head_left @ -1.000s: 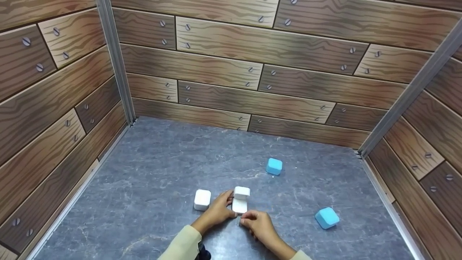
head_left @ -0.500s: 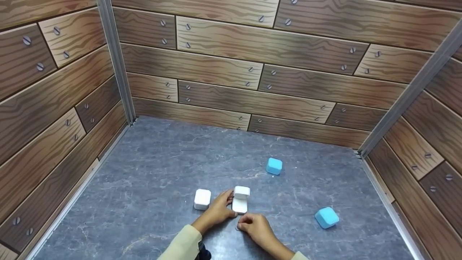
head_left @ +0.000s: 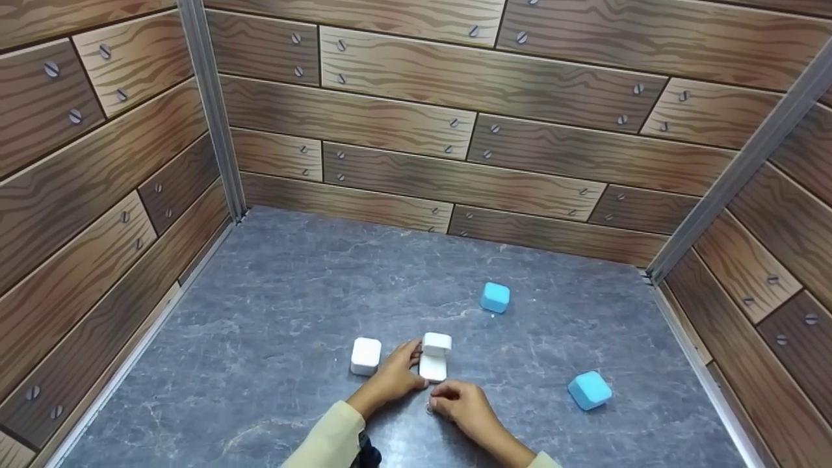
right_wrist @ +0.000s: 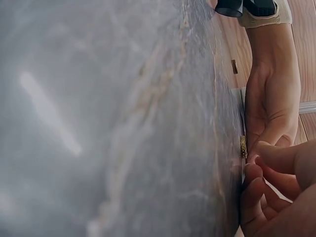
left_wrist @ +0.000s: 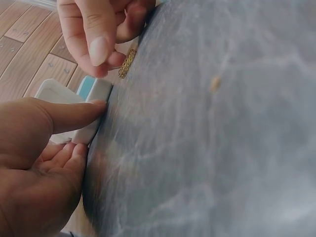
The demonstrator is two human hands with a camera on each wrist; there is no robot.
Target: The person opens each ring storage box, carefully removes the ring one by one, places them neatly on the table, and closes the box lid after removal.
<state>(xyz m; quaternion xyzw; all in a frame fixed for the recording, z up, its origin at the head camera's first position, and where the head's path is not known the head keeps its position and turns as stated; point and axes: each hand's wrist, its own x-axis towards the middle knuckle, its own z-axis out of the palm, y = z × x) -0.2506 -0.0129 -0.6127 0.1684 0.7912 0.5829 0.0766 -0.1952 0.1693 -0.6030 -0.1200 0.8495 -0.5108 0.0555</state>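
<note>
My left hand [head_left: 393, 378] holds an open white ring box [head_left: 433, 367], thumb at its near side and fingers along its left. The box's lid stands upright at the back. Just in front of it, my right hand [head_left: 465, 404] has thumb and fingertips brought together at a gold ring [left_wrist: 127, 63] with an ornate band. In the right wrist view the ring [right_wrist: 243, 146] shows at those fingertips, low over the tabletop. To the left of my left hand stands a second white box [head_left: 366, 355], shut.
Two light blue boxes sit on the right: one farther back [head_left: 495, 297], one nearer [head_left: 589, 390]. The grey marbled tabletop [head_left: 292, 292] is bounded by wood-patterned walls [head_left: 390, 117] with metal corner strips. A black device [head_left: 369, 452] sits at my left wrist.
My right hand has drawn slightly back toward me from the box front, and the ring shows below its fingertips. My left hand stays on the box. The head view has shifted slightly.
</note>
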